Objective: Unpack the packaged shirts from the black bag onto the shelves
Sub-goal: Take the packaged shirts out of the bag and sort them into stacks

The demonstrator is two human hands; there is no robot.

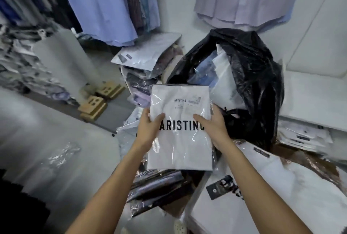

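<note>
Two hands on one white packaged shirt [180,128] at frame centre: left hand [150,128] grasping its nine o'clock edge, thumb on the front; right hand [216,126] grasping the three o'clock edge likewise. Held above the clutter, printed side up, "ARISTINO" partly covered by both thumbs. Just behind, at one o'clock, black bag [253,75] gaping open with more packaged shirts [221,75] inside. At eleven o'clock, stacked packets [142,68] under hanging blue shirts [101,6]. Dark packets [157,183] directly beneath at six o'clock. White shelf [309,100] at three o'clock, packets [304,136] tucked below. Cardboard pieces [97,102] at nine o'clock.
</note>
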